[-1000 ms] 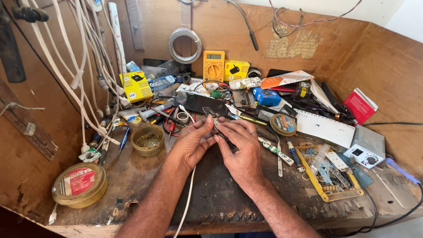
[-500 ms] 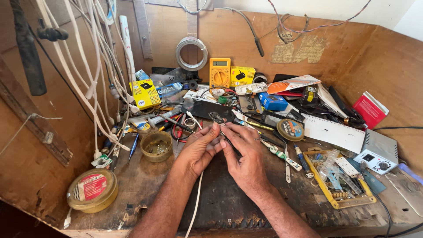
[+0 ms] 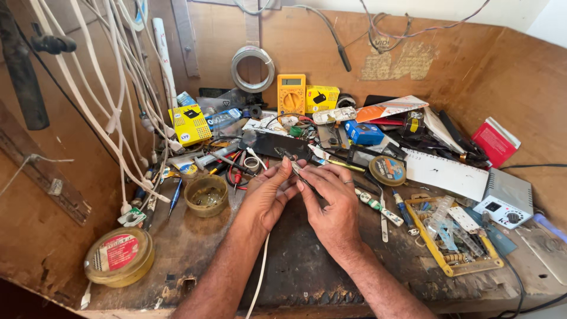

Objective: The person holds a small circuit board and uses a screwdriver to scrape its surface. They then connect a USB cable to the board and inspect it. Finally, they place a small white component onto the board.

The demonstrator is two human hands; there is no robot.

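Observation:
Both of my hands meet over the dark mat (image 3: pixel 295 266) in the middle of a cluttered wooden workbench. My right hand (image 3: pixel 332 204), with a ring on one finger, pinches a small metal pair of pliers (image 3: pixel 290 162) whose tip points up and to the left. My left hand (image 3: pixel 269 196) is curled against it, fingertips touching the tool and closed on the end of a thin white cable (image 3: pixel 258 277). The cable runs from under my left wrist down to the bench's front edge. What lies between the fingertips is hidden.
A yellow multimeter (image 3: pixel 291 93) stands at the back under a wire coil (image 3: pixel 252 68). A small round tin (image 3: pixel 206 195) and a larger lidded tin (image 3: pixel 119 257) sit left. White cables (image 3: pixel 127 112) hang at left. A yellow parts tray (image 3: pixel 452 242), grey box (image 3: pixel 505 204) and red box (image 3: pixel 495 142) lie right.
The view has tilted slightly, shifting the bench in frame. My hands stay pressed together on the pliers and cable with only small finger movements.

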